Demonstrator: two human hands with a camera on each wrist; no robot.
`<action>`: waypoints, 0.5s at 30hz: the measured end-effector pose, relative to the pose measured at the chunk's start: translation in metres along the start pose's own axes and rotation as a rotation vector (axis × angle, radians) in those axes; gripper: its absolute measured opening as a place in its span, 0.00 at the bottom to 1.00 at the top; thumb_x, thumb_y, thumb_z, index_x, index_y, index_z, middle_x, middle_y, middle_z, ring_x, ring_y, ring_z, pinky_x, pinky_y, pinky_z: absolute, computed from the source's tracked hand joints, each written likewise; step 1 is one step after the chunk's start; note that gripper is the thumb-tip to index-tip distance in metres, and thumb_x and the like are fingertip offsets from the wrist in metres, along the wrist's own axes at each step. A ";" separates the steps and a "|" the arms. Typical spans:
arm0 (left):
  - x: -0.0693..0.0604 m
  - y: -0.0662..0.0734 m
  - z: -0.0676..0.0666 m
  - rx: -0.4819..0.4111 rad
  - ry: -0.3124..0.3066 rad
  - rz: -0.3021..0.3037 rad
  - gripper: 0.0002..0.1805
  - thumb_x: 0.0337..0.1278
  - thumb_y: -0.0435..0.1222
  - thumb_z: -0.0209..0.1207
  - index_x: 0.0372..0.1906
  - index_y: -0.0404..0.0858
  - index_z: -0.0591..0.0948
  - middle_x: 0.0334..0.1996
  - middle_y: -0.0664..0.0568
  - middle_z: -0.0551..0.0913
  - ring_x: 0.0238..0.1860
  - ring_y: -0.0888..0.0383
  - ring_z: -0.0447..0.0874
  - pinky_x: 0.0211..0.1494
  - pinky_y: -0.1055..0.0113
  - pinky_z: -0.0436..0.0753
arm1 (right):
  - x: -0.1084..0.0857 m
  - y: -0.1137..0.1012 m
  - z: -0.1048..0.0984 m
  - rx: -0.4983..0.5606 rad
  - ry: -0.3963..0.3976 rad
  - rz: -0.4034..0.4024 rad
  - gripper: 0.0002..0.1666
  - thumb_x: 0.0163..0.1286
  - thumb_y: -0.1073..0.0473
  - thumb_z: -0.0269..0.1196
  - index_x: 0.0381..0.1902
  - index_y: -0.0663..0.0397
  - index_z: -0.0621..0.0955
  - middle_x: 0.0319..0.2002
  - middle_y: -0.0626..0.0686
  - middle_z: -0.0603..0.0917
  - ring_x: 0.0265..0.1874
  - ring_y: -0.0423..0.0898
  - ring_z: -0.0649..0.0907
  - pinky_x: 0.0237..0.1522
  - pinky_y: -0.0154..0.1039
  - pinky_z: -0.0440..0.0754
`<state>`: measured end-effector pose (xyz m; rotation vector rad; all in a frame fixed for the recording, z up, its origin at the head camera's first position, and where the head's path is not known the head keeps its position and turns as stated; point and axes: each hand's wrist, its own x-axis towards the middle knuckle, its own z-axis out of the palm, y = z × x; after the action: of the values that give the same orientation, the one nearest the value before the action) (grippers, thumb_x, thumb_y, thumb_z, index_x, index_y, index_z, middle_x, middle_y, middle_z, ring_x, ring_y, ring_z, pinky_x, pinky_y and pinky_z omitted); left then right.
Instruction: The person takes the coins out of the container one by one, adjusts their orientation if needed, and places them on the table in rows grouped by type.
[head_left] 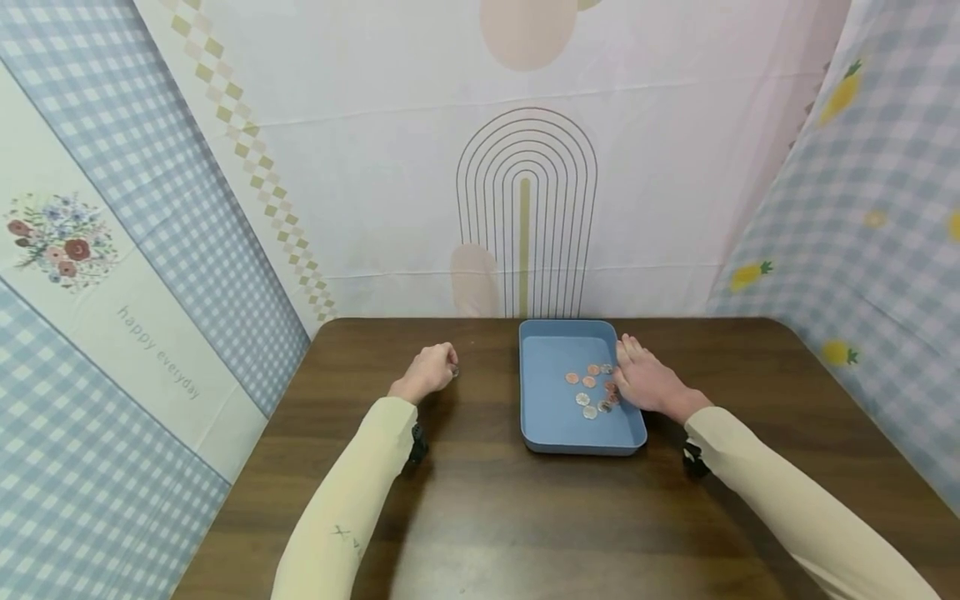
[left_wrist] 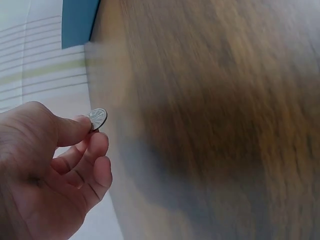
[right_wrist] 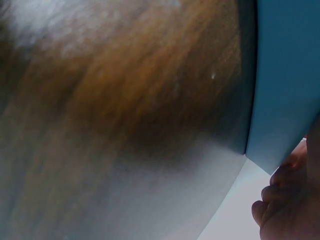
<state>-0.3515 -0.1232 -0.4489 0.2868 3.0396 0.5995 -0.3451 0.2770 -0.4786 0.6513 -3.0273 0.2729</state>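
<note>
My left hand [head_left: 430, 371] is over the table, left of the blue tray [head_left: 547, 429]. Between its thumb and forefinger it pinches a silver coin [left_wrist: 98, 118], which stands tilted with a ridged face showing. The other fingers curl loosely below. At the tray's right wall, my right hand [head_left: 648, 379] rests across the rim with its fingers fairly straight and pointing forward. Its thumb is hidden. Several copper coins [head_left: 572, 378] and silver coins [head_left: 589, 412] lie flat inside the tray, near the right hand; some are partly covered by it.
The brown wooden table [head_left: 480, 517] reaches back to a patterned cloth [head_left: 390, 208] hanging behind it. Checked cloths hang at the left and right. Dark straps with cameras sit at both wrists.
</note>
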 end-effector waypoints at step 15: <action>-0.002 -0.021 -0.001 -0.017 -0.036 -0.078 0.05 0.63 0.31 0.56 0.41 0.37 0.80 0.41 0.46 0.84 0.40 0.50 0.80 0.46 0.56 0.79 | -0.001 -0.003 -0.001 0.000 0.007 0.020 0.38 0.77 0.53 0.45 0.70 0.81 0.54 0.73 0.77 0.51 0.74 0.71 0.53 0.72 0.63 0.56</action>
<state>-0.3528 -0.1429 -0.4560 0.1762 2.9934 0.6076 -0.3426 0.2746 -0.4768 0.6189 -3.0287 0.2758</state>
